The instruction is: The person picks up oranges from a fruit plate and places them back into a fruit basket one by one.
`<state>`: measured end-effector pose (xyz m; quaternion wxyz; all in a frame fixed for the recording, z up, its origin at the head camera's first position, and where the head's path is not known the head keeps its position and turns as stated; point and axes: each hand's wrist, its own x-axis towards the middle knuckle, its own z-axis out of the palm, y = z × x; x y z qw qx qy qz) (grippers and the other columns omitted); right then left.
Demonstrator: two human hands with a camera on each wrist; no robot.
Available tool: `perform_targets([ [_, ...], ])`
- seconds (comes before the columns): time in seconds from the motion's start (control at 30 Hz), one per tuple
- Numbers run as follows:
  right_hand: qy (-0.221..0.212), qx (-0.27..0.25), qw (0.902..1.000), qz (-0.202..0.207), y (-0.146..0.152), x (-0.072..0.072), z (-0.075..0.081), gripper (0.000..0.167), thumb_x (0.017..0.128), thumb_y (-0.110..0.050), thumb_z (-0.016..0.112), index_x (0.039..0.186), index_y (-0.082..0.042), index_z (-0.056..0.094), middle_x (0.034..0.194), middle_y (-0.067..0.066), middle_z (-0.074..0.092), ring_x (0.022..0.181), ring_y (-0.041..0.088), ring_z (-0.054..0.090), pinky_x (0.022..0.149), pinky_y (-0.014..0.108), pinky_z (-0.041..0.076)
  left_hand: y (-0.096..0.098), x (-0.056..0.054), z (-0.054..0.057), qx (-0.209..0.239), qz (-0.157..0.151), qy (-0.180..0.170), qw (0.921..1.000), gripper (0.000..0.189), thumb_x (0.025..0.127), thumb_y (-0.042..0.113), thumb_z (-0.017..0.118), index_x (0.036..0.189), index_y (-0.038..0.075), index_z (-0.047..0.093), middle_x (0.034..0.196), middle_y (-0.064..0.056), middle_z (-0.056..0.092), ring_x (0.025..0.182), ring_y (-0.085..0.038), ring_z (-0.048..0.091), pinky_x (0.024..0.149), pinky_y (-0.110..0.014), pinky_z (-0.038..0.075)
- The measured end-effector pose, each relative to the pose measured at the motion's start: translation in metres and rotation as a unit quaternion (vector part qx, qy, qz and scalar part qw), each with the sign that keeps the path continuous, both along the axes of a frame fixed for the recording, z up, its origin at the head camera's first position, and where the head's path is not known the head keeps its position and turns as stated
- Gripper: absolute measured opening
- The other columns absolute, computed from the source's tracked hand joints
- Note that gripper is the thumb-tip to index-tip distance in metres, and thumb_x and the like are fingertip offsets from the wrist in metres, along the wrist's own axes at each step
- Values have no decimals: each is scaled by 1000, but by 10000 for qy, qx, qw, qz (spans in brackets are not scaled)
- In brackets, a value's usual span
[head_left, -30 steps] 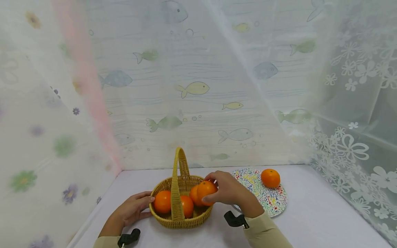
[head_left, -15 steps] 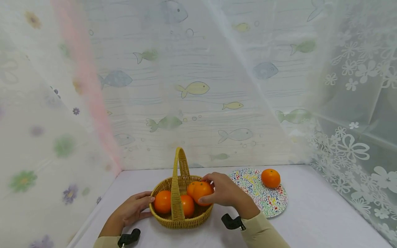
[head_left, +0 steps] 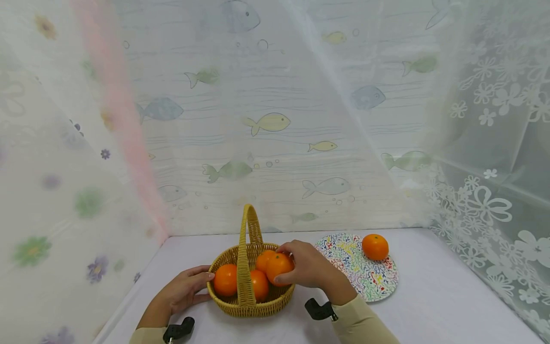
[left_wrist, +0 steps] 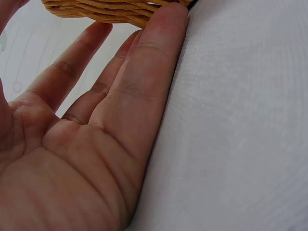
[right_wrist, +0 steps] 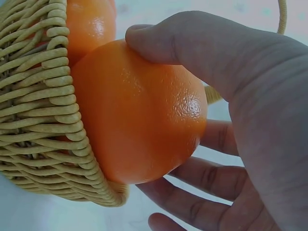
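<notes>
My right hand (head_left: pixel 310 267) holds an orange (head_left: pixel 279 270) at the right end of a yellow wicker basket (head_left: pixel 247 310). In the right wrist view the thumb lies over this orange (right_wrist: pixel 139 115), with fingers on its far side, and it sits against the basket's rim (right_wrist: pixel 72 110). More oranges lie inside: one at the left (head_left: pixel 225 280), one by the handle (head_left: pixel 259 285) and one behind the held one (head_left: pixel 264 260). My left hand (head_left: pixel 186 289) touches the basket's left side; the left wrist view shows its fingers (left_wrist: pixel 159 53) fairly straight against the wicker.
To the right is a round plate (head_left: pixel 356 277) with a colourful speckled pattern, bearing one orange (head_left: pixel 375 247). The basket's tall handle (head_left: pixel 246 239) arches over its middle. A white cloth (head_left: pixel 434 286) covers the table, and patterned curtains (head_left: pixel 266 153) hang behind and at the sides.
My right hand has moved slightly left and down with its orange, deeper over the basket. The orange behind it has shifted a little left. The left hand and basket have stayed in place.
</notes>
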<state>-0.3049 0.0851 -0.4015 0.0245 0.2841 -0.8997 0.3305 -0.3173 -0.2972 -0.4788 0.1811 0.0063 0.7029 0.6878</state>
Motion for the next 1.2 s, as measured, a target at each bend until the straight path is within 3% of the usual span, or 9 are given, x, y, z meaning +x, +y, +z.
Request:
perform_targets([
  [0.37, -29, 240, 9997, -92, -6, 1, -4, 60, 78, -46, 88, 128, -17, 69, 117, -4, 67, 99, 13, 58, 83, 31, 56, -1, 1, 1, 36, -67, 17, 10000, 71, 101, 31, 68, 156, -1, 37, 146, -15, 58, 121, -23, 66, 100, -50, 58],
  [0.6, 199, 358, 9990, -155, -6, -2, -10, 64, 77, -47, 87, 130, -17, 68, 121, -3, 69, 103, 15, 59, 85, 33, 57, -1, 0, 1, 62, -41, -10, 10000, 71, 101, 31, 68, 156, -1, 37, 144, -13, 60, 119, -22, 66, 100, -50, 58],
  [1.2, 224, 524, 9982, -209, -8, -3, -18, 59, 74, -48, 90, 123, -20, 72, 109, -7, 71, 97, 15, 55, 77, 28, 55, -1, 2, 1, 91, 19, -54, 9999, 71, 101, 31, 68, 156, -1, 37, 143, -12, 61, 118, -22, 67, 100, -50, 58],
])
